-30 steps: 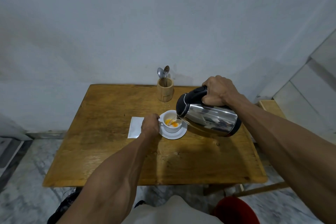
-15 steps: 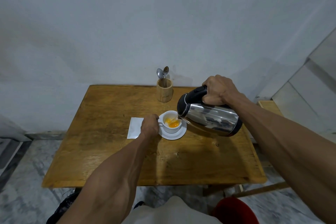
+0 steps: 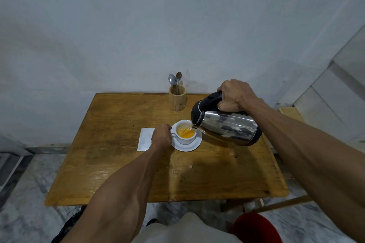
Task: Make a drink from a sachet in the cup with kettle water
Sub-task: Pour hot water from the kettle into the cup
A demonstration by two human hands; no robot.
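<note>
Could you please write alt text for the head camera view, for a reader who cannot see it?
A right hand tilts a steel kettle, pouring water into a white cup of orange liquid on a saucer, while the left hand holds the cup's handle. On the wooden table also lie a white sachet and a wooden holder with two spoons.

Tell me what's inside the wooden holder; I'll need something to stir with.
Two metal spoons stand bowls-up in the wooden holder. Their handles and anything else lower inside are hidden by its wall.
</note>
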